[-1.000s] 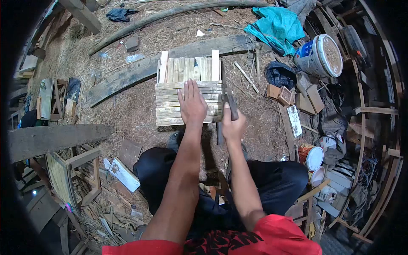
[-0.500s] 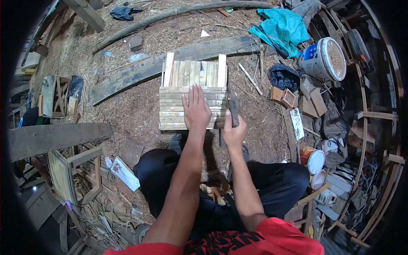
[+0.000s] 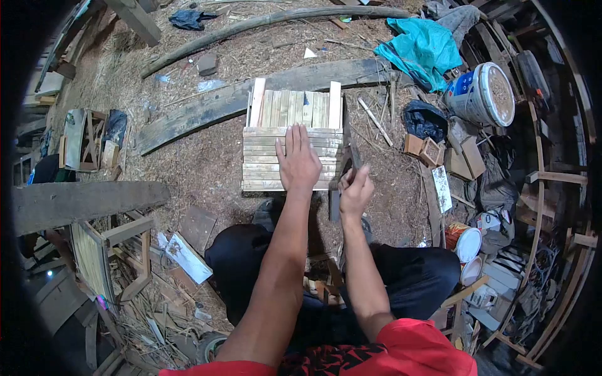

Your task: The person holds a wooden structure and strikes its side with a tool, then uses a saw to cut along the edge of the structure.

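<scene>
A box-like piece made of pale slats (image 3: 263, 168) stands between my knees, with horizontal slats on the near face and upright slats behind. My left hand (image 3: 300, 164) lies flat on the horizontal slats, its fingers stretched out and pointing away from me. At the right edge of the slatted piece, my right hand (image 3: 355, 193) is closed around a dark tool (image 3: 357, 156), which looks like a blade or hand tool. Its exact shape is blurred, and part of it is hidden by my fingers.
Beyond the slatted piece lies a long weathered plank (image 3: 188, 119). On the right are a large bucket (image 3: 489, 94), a teal tarp (image 3: 426, 50), a black bag (image 3: 424, 121) and small wooden boxes (image 3: 433, 151). A grey beam (image 3: 88, 203) juts in from the left.
The dark tool has tilted and my right hand has turned at the right edge of the slats. The whole scene has shifted slightly rightward in view. My left hand remains on the slats.
</scene>
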Available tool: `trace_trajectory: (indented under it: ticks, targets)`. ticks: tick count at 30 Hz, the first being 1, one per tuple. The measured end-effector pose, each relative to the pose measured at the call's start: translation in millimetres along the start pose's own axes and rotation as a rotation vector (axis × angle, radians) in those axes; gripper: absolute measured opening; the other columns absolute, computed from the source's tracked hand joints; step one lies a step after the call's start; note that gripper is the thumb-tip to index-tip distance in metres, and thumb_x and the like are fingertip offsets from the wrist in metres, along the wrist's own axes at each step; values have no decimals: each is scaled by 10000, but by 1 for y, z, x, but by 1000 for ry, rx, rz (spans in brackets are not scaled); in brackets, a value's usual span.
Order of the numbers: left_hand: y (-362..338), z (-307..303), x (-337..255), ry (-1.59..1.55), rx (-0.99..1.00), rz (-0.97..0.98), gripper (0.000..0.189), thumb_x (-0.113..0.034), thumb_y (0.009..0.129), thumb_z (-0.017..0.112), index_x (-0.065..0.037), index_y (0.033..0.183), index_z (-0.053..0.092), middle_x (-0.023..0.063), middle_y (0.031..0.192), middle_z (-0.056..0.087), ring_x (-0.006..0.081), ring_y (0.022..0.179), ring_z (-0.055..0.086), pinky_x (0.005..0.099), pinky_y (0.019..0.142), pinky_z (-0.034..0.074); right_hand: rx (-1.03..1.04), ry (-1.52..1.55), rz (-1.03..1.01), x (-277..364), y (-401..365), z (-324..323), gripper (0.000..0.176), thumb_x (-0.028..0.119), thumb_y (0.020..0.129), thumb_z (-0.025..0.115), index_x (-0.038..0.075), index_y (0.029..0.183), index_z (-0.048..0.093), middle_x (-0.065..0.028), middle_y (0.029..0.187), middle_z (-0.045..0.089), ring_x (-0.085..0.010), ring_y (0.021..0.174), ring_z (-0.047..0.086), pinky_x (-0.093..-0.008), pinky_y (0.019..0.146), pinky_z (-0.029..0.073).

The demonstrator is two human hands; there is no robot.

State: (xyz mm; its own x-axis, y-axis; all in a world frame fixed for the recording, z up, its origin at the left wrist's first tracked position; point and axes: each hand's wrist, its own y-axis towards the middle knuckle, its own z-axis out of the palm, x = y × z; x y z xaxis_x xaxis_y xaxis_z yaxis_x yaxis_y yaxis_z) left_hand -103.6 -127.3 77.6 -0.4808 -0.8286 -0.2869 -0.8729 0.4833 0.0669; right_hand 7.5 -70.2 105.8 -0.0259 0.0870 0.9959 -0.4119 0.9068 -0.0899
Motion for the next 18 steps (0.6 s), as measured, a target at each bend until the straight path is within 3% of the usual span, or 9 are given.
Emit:
trace_trajectory:
  ticks: [4, 5, 6, 8, 9, 12, 13, 15, 18]
  targets:
    - [-2, -3, -2, -23, -38, 3, 592, -307, 988, 421, -81, 1528, 336, 68, 1605, 306, 215, 1491, 243, 492, 1219, 132, 205, -103, 141, 22, 19, 2, 466, 381, 1060, 392, 76, 727, 505, 0, 626, 493, -81, 528, 431, -271, 476, 334]
    - [-2, -5, -3, 0, -59, 15, 588, -325, 989, 425, -82, 1520, 353, 76, 1583, 340, 225, 1479, 264, 499, 1212, 149, 224, 122, 355, 34, 24, 8, 391, 315, 1031, 419, 69, 744, 518, -5, 640, 512, -85, 557, 460, -269, 470, 339]
    - [-1, -7, -4, 2, -55, 17, 593, -327, 986, 431, -80, 1519, 352, 80, 1574, 351, 230, 1477, 268, 500, 1212, 149, 300, 79, 442, 42, 34, 7, 354, 297, 1012, 430, 59, 774, 539, -7, 651, 518, -95, 577, 480, -260, 470, 351]
    - [-1, -6, -2, 11, -47, 19, 603, -331, 979, 443, -76, 1517, 349, 88, 1554, 375, 240, 1473, 274, 501, 1212, 150, 116, 267, 394, 29, 42, 9, 330, 252, 994, 458, 56, 750, 563, 1, 630, 531, -102, 533, 481, -289, 465, 362]
    - [3, 3, 2, 5, -240, 86, 504, -323, 956, 487, -53, 1381, 488, 127, 1394, 501, 275, 1372, 394, 511, 1185, 201, 135, 223, 349, 17, 43, 7, 340, 251, 990, 457, 56, 730, 557, 0, 621, 524, -99, 532, 476, -290, 465, 357]
    - [40, -17, 9, -61, -30, 75, 355, -302, 924, 539, -42, 1163, 577, 141, 1181, 563, 295, 1210, 488, 514, 1141, 261, 163, 97, 145, -7, 32, -6, 368, 242, 981, 454, 54, 676, 533, -2, 593, 502, -93, 527, 458, -290, 467, 338]
    - [44, -11, 11, -125, -330, 158, 233, -263, 902, 571, -46, 985, 570, 152, 983, 538, 324, 1017, 510, 479, 1005, 351, 153, 59, 32, -10, 24, -9, 374, 235, 979, 453, 53, 660, 523, 0, 583, 493, -91, 522, 448, -288, 468, 329]
    - [53, -7, 11, -172, -247, 119, 246, -282, 905, 574, -46, 974, 582, 148, 1012, 556, 315, 1059, 512, 473, 1031, 345, 146, -88, -164, 9, 21, -11, 376, 227, 971, 467, 48, 642, 493, 3, 573, 485, -91, 510, 428, -273, 478, 313]
    - [43, -3, 12, -163, -227, 90, 241, -290, 909, 576, -51, 936, 585, 141, 1002, 562, 311, 1063, 512, 462, 1023, 350, 205, 107, 104, 23, 47, -11, 374, 237, 972, 484, 55, 646, 503, 16, 570, 482, -83, 514, 438, -267, 483, 318]
